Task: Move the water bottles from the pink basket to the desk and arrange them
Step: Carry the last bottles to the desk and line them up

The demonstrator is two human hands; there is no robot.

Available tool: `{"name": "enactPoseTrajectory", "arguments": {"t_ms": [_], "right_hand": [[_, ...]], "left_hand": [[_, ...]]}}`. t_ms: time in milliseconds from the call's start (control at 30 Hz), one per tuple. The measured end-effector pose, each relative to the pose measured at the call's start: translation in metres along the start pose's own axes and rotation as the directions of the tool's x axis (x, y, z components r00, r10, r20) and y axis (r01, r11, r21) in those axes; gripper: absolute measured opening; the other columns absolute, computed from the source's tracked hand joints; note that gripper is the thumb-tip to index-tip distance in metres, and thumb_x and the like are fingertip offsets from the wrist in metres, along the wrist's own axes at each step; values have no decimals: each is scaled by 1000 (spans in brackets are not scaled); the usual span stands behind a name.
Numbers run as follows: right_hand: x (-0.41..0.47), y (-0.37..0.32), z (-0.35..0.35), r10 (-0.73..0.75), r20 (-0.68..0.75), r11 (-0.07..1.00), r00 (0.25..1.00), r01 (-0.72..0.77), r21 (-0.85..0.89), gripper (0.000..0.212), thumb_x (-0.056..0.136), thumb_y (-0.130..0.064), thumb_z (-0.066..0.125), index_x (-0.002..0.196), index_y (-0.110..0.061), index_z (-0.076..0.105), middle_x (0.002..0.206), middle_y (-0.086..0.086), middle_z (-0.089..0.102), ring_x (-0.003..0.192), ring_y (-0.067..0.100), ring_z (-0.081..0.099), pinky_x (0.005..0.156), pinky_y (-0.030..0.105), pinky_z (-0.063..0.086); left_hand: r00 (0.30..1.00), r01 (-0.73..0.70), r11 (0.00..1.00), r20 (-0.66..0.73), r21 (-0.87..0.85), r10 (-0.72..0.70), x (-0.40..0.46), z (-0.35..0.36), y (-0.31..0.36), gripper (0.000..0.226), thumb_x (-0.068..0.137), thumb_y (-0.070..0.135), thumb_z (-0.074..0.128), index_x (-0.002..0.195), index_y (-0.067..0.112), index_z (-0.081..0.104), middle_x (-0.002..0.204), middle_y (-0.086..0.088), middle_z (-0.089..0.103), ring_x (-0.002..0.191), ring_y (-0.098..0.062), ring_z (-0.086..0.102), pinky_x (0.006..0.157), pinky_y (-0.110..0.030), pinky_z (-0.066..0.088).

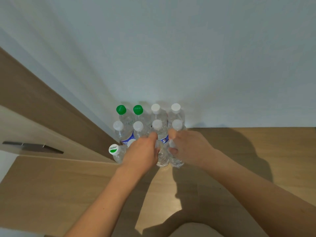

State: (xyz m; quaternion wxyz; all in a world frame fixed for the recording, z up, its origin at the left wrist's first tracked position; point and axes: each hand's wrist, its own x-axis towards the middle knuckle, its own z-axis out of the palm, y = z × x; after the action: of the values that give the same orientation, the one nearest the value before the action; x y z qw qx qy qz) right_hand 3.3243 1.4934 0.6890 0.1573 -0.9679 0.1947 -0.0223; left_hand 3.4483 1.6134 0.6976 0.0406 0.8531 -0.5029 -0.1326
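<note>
Several clear water bottles stand in rows on the wooden desk against the white wall. The back row has two green-capped bottles and two white-capped ones. A second row of white-capped bottles stands in front. A bottle with a green-and-white cap stands at the front left. My left hand is wrapped around a front-row bottle. My right hand grips the neighbouring bottle on its right. The pink basket is out of view.
A brown panel slopes along the left. Below it sits a beige cabinet front with a dark handle. Bare desk surface extends to the right and toward me.
</note>
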Motion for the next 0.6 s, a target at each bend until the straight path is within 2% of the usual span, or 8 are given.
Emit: {"name": "enactPoseTrajectory", "arguments": {"t_ms": [100, 200, 367, 533, 600], "right_hand": [[0, 0, 3, 31, -19, 999, 999, -31, 20, 23, 94, -32, 51, 108, -15, 44, 99, 4, 65, 90, 27, 64, 65, 32, 41], [-3, 1, 5, 57, -30, 997, 998, -56, 54, 33, 96, -34, 50, 121, -14, 43, 108, 5, 64, 98, 27, 62, 70, 32, 40], [-7, 1, 6, 104, 14, 989, 994, -105, 105, 31, 95, -35, 50, 117, -13, 44, 109, 5, 63, 100, 26, 61, 76, 34, 44], [-11, -4, 3, 141, 3, 987, 990, -140, 74, 27, 96, -34, 48, 113, -14, 46, 92, 2, 54, 77, 24, 52, 67, 31, 40], [-14, -6, 2, 141, -28, 990, 990, -141, 16, 28, 95, -34, 47, 113, -14, 46, 88, 1, 50, 75, 24, 50, 66, 31, 40]], "left_hand": [[1000, -6, 1000, -3, -8, 6, -1, 2, 1, 25, 95, 28, 55, 116, 17, 45, 106, -8, 61, 92, -32, 60, 74, -43, 51], [1000, -3, 1000, -17, -16, 3, -1, 4, 1, 26, 95, 28, 55, 117, 18, 45, 106, -8, 60, 92, -32, 60, 74, -44, 51], [1000, 4, 1000, -19, 1, -4, -2, 5, 4, 28, 96, 27, 55, 119, 17, 44, 106, -9, 57, 92, -31, 59, 71, -39, 48], [999, 22, 999, -35, 31, -21, -6, 9, 10, 29, 96, 26, 53, 120, 14, 44, 108, -12, 56, 94, -31, 58, 71, -38, 46], [999, 32, 998, -42, 50, -30, -9, 10, 11, 29, 96, 26, 52, 121, 13, 44, 110, -12, 54, 94, -31, 58, 70, -37, 44]]}}
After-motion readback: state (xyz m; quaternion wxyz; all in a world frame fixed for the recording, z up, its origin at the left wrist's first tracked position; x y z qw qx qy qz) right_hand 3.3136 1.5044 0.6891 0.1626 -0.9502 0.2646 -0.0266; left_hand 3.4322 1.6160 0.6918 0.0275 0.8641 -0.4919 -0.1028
